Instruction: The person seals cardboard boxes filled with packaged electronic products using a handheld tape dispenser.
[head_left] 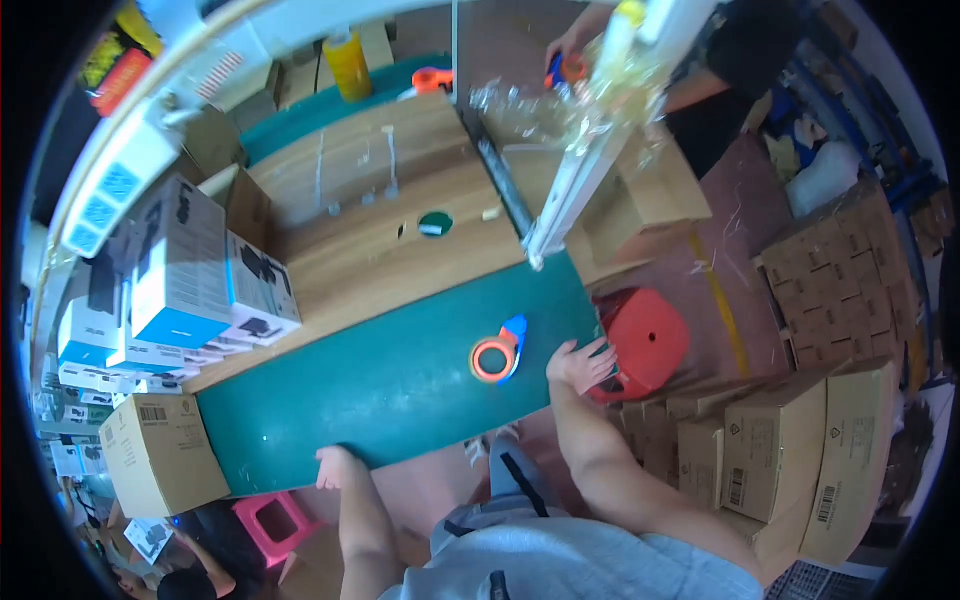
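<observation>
My right hand (583, 367) is open at the right end of the green tabletop (380, 400), fingers spread and nothing in it. Left of that hand, a tape dispenser (515, 338) with a blue and orange body lies on the green surface, a roll of tape on it. At the near edge of the table, my left hand (341, 468) hangs with its fingers loosely bent and apart; no object shows in it. The nearest thing to its left is a closed cardboard box (165, 455) at the table's left corner.
White product boxes (180, 265) are stacked at the left. A red stool (645, 340) stands right of the table, above cardboard cartons (775, 455). A white metal post (575, 190) rises at the far right corner. Beyond it, another person's hand (570, 45) holds a tape dispenser.
</observation>
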